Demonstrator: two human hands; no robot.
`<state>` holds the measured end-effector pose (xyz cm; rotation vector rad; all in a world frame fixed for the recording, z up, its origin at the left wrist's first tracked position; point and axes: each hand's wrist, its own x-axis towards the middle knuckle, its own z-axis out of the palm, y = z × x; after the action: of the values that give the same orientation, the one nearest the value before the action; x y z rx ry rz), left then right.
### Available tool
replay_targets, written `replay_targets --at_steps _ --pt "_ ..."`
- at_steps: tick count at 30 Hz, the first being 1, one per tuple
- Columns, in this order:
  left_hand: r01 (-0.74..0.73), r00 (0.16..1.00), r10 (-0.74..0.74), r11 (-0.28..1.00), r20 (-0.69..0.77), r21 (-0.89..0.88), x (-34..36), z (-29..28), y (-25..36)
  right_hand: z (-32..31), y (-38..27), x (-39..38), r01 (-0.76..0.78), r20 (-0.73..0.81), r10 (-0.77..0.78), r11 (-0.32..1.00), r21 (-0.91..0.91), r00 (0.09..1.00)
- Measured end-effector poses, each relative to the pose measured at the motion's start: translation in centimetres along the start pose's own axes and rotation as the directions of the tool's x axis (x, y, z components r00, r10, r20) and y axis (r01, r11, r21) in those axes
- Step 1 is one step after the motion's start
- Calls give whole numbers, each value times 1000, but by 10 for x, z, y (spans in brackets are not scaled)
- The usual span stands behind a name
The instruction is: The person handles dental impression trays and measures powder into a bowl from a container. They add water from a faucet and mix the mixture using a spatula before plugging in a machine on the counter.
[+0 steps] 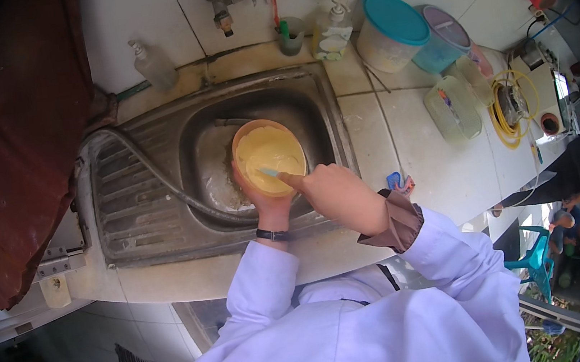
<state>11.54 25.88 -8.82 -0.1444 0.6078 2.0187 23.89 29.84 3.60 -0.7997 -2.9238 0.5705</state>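
Observation:
Over the sink basin, my left hand [270, 209] cups an orange bowl [236, 151] from its near left side, fingers wrapped round the outside. A thick, smooth yellow mixture [268, 146] lies inside it. My right hand [341, 193] reaches in over the bowl's near right edge, closed on a slim light blue utensil [269, 172]. Its short visible part touches the yellow mixture; the rest is hidden by my fingers, so its exact kind cannot be made out.
A grey hose [152, 176] curves across the steel sink [118, 224] into the basin. Above hangs a tap [219, 5]. Pump bottles [333, 31], a toothbrush cup [291, 36] and lidded tubs [391, 31] line the wall. A clear container [453, 109] and coiled yellow hose [507, 118] stand right.

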Motion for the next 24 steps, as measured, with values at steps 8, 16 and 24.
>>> replay_targets --at_steps 8,16,24 --pt "-74 996 63 982 70 176 13 -48 -29 -33 -5 -4 -36 23 38 994 -107 999" --pt "277 933 -258 960 249 -46 -20 -15 -12 -51 21 -24 30 65 -20 986 -165 998" --pt "49 996 -44 997 77 -65 -6 -7 -33 -20 -2 -47 -94 176 122 982 -163 977"
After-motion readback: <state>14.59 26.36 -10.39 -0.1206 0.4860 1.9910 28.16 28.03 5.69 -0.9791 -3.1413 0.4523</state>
